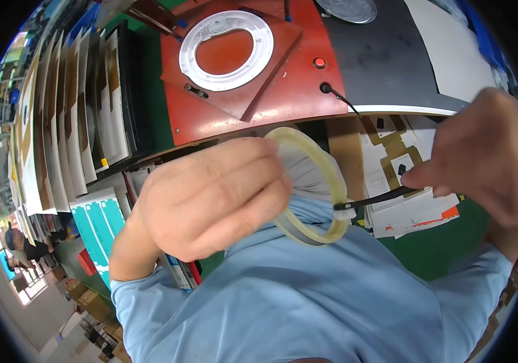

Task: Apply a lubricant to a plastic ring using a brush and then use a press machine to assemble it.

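Note:
My left hand (216, 196) is closed, its fingers wrapped over the near side of a pale yellow, translucent ring (329, 172). The ring is held up tilted in front of my blue shirt. From a small white fitting (345, 213) on its right side runs a flat black cable (383, 197). My right hand (482, 142), slightly blurred, has its fingers bent in at the far end of this cable and pinches it; the exact contact is partly hidden. The cable is stretched almost straight between my hands.
Ahead, a white ring-shaped part (264, 45) lies on a red plate on a red machine top (313, 97) with a red button (319, 62). A dark grey mat (380, 66) lies to its right. Papers (386, 221) sit below. Upright card sheets (77, 109) stand at left.

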`<state>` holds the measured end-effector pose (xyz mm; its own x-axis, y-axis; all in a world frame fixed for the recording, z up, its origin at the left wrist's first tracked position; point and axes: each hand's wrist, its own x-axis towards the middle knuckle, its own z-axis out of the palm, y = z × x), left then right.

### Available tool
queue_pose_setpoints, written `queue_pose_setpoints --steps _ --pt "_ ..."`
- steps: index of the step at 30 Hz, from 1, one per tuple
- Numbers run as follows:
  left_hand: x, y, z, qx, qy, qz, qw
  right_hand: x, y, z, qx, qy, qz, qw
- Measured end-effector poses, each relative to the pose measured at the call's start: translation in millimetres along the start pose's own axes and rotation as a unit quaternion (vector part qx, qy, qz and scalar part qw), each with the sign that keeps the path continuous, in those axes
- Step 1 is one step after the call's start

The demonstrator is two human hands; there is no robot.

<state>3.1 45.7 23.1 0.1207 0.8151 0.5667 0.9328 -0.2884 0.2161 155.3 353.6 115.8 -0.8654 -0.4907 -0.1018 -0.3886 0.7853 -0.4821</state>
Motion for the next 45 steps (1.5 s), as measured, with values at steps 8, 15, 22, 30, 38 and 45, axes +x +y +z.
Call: queue_pose_setpoints --steps 8,15,22,30,38,45 --pt "-18 5 -17 -0.001 -0.034 -0.04 0.999 -9 91 66 0.44 0.065 0.035 0.895" --pt "-62 6 -11 -0.051 0.14 -0.292 0.945 17 153 158 0.235 0.531 0.367 0.727" --pt "-76 13 -7 -0.155 0.206 -0.436 0.862 53 172 180 -0.053 0.544 0.336 0.767" --pt "-70 -4 8 -0.291 0.313 -0.534 0.729 81 96 149 -0.011 0.599 0.223 0.769" --pt "-36 -37 36 -0.261 0.375 -0.509 0.73 166 -9 139 0.014 0.438 0.008 0.899" --pt "-26 -66 47 -0.183 0.416 -0.524 0.72 200 4 125 -0.047 0.401 0.038 0.914"
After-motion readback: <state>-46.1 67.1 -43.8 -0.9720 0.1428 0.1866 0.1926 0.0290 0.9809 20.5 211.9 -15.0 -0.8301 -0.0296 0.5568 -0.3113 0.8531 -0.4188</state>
